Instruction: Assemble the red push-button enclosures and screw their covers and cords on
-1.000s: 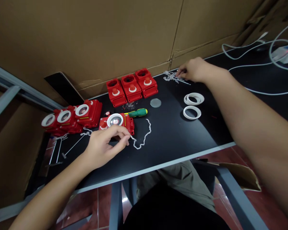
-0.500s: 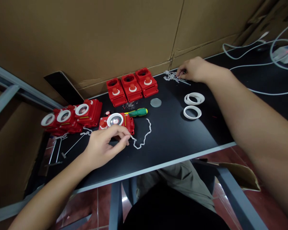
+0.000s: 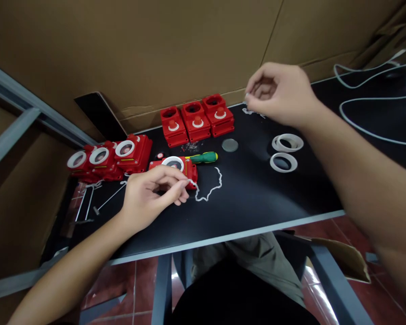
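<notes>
My left hand [image 3: 157, 192] is closed in a pinch on one end of a thin white chain [image 3: 208, 197]. The rest of the chain curls on the black table to the right. Just behind these fingers lies a red box [image 3: 191, 171] with a white ring round its round window, partly covered by the hand. My right hand [image 3: 277, 92] is raised at the back of the table, thumb and fingers pinched together. A small whitish bit shows at its fingertips, too small to name. Below it, a white tangled pile [image 3: 247, 111] is mostly hidden.
A green-handled screwdriver [image 3: 205, 157] lies behind the near box. Three red boxes [image 3: 198, 122] stand at the back, others with white rings [image 3: 125, 148] at left beside small hammers [image 3: 110, 198]. A clear disc [image 3: 230, 145] and loose white rings [image 3: 283, 162] lie right.
My right hand has lifted up from the white pile, its fingers still pinched. My left hand keeps the chain's end, raised slightly off the table. The whole view has shifted a little.
</notes>
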Action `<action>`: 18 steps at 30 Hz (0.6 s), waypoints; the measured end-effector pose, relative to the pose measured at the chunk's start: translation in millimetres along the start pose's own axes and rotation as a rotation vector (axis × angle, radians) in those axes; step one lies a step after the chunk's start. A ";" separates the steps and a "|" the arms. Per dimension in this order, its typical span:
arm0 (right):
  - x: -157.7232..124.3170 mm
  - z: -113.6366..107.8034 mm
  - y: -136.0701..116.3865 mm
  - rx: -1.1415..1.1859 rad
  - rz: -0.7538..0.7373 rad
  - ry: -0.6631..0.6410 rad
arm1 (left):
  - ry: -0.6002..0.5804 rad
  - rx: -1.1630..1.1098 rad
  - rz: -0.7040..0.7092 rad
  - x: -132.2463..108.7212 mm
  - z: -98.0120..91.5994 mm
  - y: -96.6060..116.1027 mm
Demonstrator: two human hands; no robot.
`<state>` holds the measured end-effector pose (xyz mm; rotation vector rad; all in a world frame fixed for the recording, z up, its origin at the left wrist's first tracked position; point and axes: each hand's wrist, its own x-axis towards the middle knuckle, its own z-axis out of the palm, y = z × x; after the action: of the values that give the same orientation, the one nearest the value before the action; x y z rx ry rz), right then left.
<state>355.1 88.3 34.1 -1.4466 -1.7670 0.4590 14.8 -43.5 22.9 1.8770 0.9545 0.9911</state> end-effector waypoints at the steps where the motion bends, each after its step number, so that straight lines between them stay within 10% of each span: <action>1: -10.3 8.7 -12.1 0.100 -0.033 -0.036 | 0.009 -0.018 -0.003 -0.6 0.1 -0.4; 8: -80.4 54.4 -63.4 0.760 -0.320 -0.508 | 0.038 -0.100 -0.067 -0.9 2.3 1.0; 18: -104.3 62.5 -73.3 0.808 -0.481 -0.412 | 0.043 -0.128 -0.123 -1.8 1.6 11.6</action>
<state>263.8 -18.0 10.9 -0.3639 -1.8294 1.0997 18.3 -50.2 31.9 1.6767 0.9961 0.9983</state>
